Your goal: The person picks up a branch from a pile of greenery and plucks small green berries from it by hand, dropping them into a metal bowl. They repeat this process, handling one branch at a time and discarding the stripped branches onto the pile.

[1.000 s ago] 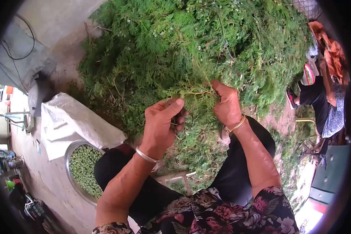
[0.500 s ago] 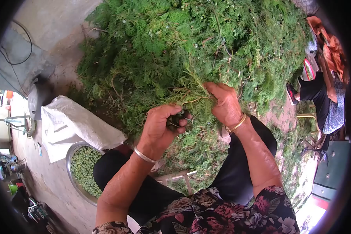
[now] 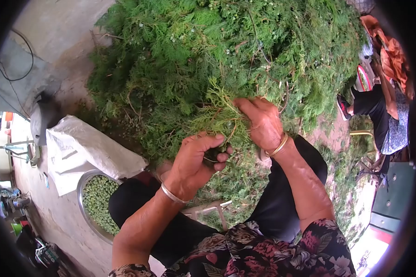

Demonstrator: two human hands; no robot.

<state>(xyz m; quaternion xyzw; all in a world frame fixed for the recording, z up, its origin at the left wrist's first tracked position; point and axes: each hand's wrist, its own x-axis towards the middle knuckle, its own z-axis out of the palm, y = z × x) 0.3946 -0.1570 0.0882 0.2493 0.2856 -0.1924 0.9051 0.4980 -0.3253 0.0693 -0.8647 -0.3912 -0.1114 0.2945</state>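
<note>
A leafy green sprig (image 3: 219,108) is held in my right hand (image 3: 263,121), whose fingers are closed round its stem. Just to its left, my left hand (image 3: 198,157) has its fingers curled, with thumb and fingertips touching the sprig's lower edge. Small dark green things show partly within the curled fingers, too hidden to make out. Behind both hands rises a big heap of green branches (image 3: 180,60) dotted with pale berries. A metal bowl (image 3: 82,196) of small green berries (image 3: 100,203) stands at the lower left, beside my knee.
A white sack (image 3: 88,147) lies against the bowl. Cut foliage (image 3: 245,184) covers the ground between my legs, around a small frame (image 3: 212,208). At the right sits another person (image 3: 379,108) beside a green box (image 3: 393,196). A black cable (image 3: 31,57) hangs at the upper left.
My left hand has closed in on the sprig, its thumb now nearer the fingertips. The sprig's tip has shifted slightly left. The whole view has moved a little.
</note>
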